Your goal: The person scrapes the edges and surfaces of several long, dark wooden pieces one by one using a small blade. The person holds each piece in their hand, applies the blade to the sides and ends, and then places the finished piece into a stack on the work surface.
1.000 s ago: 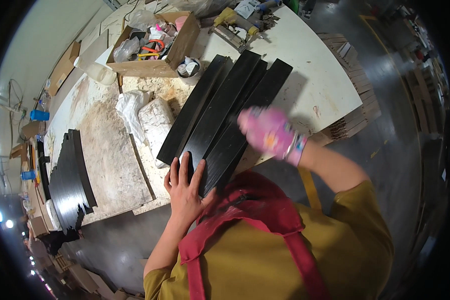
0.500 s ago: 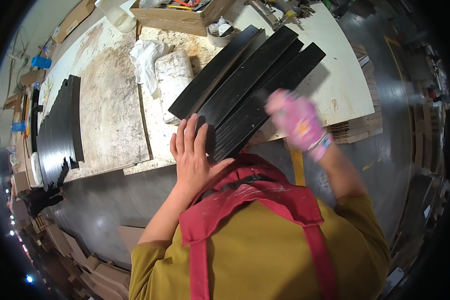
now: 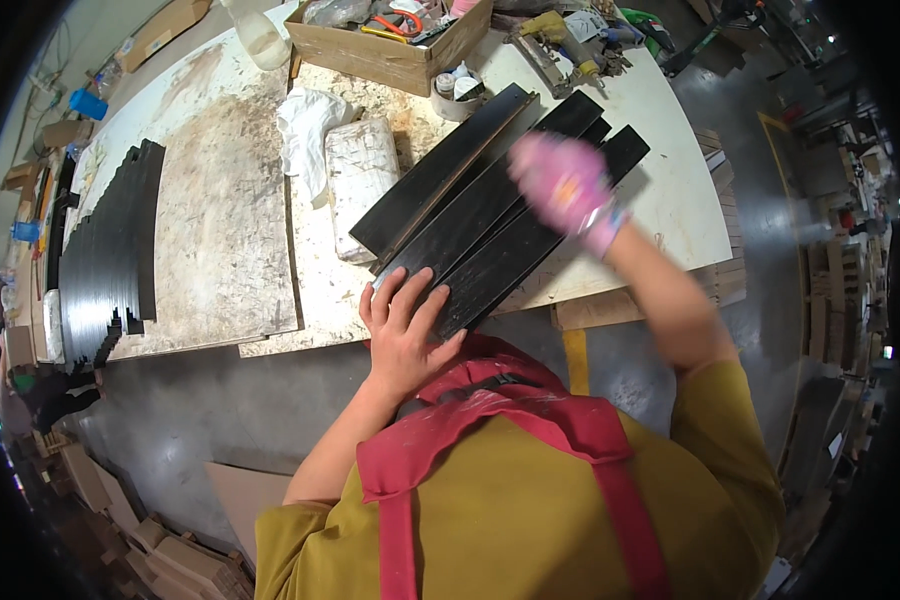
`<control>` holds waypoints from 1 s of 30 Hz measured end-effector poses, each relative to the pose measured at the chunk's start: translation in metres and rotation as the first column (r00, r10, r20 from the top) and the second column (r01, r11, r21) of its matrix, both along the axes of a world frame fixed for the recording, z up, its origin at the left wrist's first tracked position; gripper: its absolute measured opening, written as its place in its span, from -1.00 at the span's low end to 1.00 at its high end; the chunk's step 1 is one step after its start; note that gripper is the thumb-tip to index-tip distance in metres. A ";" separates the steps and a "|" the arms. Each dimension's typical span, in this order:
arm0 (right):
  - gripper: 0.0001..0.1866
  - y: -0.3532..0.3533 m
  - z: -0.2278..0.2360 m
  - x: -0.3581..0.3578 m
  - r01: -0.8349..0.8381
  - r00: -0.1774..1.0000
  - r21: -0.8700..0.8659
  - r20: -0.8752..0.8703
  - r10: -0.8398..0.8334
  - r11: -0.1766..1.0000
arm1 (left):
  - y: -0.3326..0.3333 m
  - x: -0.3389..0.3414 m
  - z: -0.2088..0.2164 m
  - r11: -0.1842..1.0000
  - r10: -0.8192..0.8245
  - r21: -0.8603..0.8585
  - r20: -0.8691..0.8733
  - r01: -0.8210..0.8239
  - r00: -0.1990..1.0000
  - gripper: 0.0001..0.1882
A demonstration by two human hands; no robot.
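Several long black boards lie slanting side by side on the white, stained worktable (image 3: 675,180); among them are a left board (image 3: 435,180), a middle board (image 3: 470,215) and a right board (image 3: 530,240). Bare and with fingers spread, my left hand (image 3: 407,325) rests on their near ends. My right hand (image 3: 562,185), in a pink patterned glove, is over the far part of the middle and right boards. Motion smears its fingers, and I cannot make out whether it holds anything. A white wrapped block (image 3: 362,180) sits left of the boards, beside a crumpled white cloth (image 3: 310,135).
Further left stands a row of black boards (image 3: 110,250) on the table. Along the back are a box of tools (image 3: 370,50), a small round tub (image 3: 457,100), power tools (image 3: 550,60) and a translucent jug (image 3: 257,38). Another person (image 3: 55,400) shows at the left edge.
My right hand has moved up and left, from beside the right board to over the boards. My left hand stays at the near ends. The view has shifted slightly.
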State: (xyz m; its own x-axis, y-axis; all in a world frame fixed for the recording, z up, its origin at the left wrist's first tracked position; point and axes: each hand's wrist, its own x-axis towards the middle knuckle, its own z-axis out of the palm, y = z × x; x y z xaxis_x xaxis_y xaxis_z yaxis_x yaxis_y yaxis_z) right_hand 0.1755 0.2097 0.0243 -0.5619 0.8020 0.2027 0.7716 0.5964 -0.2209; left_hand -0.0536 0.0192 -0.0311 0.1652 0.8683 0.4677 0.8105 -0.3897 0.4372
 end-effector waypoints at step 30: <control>-0.90 -0.065 0.012 -0.066 -0.103 0.991 -0.148 -0.095 0.089 0.984 | -0.010 0.007 -0.014 0.999 0.050 -0.032 0.581 -0.038 0.812 0.32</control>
State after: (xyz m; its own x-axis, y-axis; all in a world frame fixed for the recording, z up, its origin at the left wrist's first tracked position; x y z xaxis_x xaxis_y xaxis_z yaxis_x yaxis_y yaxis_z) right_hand 0.1096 0.1446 0.0366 -0.6233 0.7704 0.1342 0.6860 0.6211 -0.3790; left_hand -0.0462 0.0096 -0.0452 -0.1713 0.8772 0.4485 0.4191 -0.3471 0.8390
